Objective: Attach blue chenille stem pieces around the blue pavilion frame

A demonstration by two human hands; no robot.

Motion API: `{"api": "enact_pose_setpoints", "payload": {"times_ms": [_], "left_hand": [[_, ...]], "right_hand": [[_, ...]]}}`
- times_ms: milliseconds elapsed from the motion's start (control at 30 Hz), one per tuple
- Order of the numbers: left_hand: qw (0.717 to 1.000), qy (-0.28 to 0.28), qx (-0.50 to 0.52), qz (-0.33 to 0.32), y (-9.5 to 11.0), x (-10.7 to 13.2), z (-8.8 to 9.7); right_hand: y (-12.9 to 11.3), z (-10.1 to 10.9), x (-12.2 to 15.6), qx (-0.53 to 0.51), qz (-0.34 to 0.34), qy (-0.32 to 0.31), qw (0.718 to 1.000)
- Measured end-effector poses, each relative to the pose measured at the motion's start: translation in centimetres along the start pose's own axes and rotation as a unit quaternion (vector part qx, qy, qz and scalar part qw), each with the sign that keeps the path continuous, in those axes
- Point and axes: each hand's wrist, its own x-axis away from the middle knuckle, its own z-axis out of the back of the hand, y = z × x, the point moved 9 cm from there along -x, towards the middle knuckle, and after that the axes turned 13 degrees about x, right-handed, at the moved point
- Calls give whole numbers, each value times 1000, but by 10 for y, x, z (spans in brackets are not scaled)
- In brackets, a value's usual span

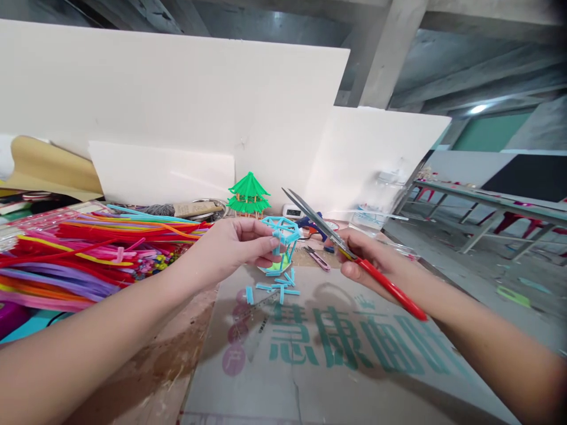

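Observation:
My left hand (252,243) is closed in a pinch on a short blue pipe cleaner piece (277,241). Whether that piece is loose or part of the blue pipe cleaner frame (290,233) right behind it, I cannot tell. The frame is an open cage on a pale green base (283,264). In my right hand (358,251) are scissors (376,283) with red handles, their blades pointing up and left, slightly parted. Several cut blue pieces (283,289) lie on the board below the frame, near a clear ruler (261,310).
Bundles of coloured pipe cleaners (88,254) cover the table's left side. Behind the frame stand a green tiered pagoda roof model (249,195) and a small white clock (292,211). Thread snips (318,258) and a blue glue gun (312,222) lie near my right hand. White boards (177,100) close off the back.

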Motion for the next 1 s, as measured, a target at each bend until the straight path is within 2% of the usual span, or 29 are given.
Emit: {"api": "enact_pose_setpoints", "payload": {"times_ms": [100,200,333,467,667,833,1000], "left_hand": [[999,-2,24,22,-3,1,-3],[999,-2,36,18,-1,2,-3],[1000,-4,1,-4,3,1,-1],[999,-10,-42,-18,2,0,0],[995,-5,-101,-2,-3,3,-6],[989,-1,-147,-9,-4,4,-7],[989,10,-147,-5,-6,6,-7]], "right_hand": [[0,-2,1,3,5,4,1000],[1,-1,1,5,4,10,1000],[0,-3,4,12,2,-18,1000],[5,-4,5,72,-28,-23,997],[-5,-9,5,129,26,4,991],[-8,-8,7,152,35,19,988],[-15,-8,7,157,51,30,986]]}}
